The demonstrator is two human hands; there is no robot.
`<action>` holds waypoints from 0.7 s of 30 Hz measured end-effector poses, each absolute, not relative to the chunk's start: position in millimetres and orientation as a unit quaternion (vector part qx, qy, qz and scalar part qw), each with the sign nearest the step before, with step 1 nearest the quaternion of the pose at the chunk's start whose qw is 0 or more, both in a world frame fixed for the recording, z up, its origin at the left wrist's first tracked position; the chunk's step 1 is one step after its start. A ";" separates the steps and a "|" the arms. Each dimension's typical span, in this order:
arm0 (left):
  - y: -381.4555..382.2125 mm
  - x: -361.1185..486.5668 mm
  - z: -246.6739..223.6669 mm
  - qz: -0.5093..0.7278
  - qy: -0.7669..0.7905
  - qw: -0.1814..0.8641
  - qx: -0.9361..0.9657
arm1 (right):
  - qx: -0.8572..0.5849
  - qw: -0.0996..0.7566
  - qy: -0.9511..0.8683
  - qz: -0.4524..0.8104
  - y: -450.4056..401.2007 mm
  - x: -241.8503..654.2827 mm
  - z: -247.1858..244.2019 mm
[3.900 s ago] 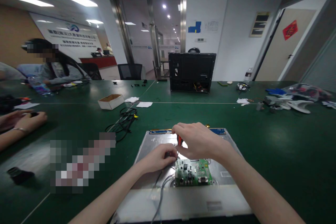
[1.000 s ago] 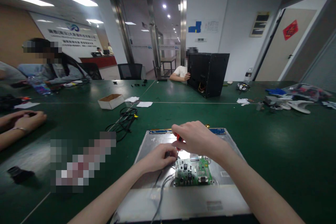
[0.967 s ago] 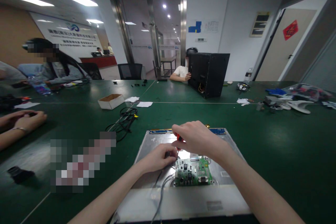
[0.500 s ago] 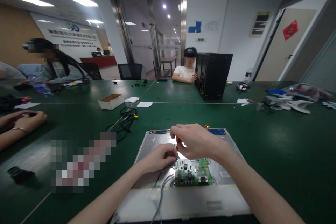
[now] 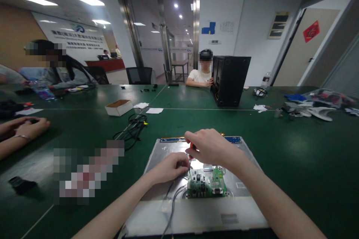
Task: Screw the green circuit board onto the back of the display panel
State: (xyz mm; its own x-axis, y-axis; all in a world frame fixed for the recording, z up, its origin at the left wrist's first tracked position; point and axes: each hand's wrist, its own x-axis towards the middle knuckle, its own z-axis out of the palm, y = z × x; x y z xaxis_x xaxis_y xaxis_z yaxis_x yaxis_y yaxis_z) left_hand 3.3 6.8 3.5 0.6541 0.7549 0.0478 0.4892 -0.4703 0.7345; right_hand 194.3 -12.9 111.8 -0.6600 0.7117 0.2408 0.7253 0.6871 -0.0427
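A flat metal-backed display panel [image 5: 244,164] lies in front of me, with a green circuit board [image 5: 206,185] on its middle. My right hand [image 5: 211,147] grips a screwdriver [image 5: 192,149] by its red and black handle, the shaft pointing down at the board's upper left corner. Close by that corner is my left hand [image 5: 171,166], its fingers curled together beside the screwdriver tip; what they pinch, if anything, is hidden. Thin grey wires [image 5: 172,209] run from the board's left side toward me. Along the panel's far edge sits a narrow blue circuit strip [image 5: 232,139].
Black cables [image 5: 133,127] and an open white box [image 5: 119,108] lie left on the green table [image 5: 294,149]. A co-worker's hands [image 5: 32,129] are at far left. Another person sits behind a black computer case [image 5: 232,80]. Plastic parts [image 5: 319,113] are piled at right.
My right hand has risen slightly and turned a little, showing more of the screwdriver handle. The left hand stays in place. Across the table, the computer case has shifted slightly right.
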 end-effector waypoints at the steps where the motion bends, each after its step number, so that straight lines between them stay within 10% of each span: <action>1: 6.7 3.3 3.7 0.187 0.372 0.355 0.837 | -0.398 0.119 -0.909 -0.031 -12.6 194.1 111.5; 21: 11.3 -0.4 -6.7 0.181 0.355 0.367 0.840 | -0.332 0.136 -0.933 0.026 -15.5 195.6 113.4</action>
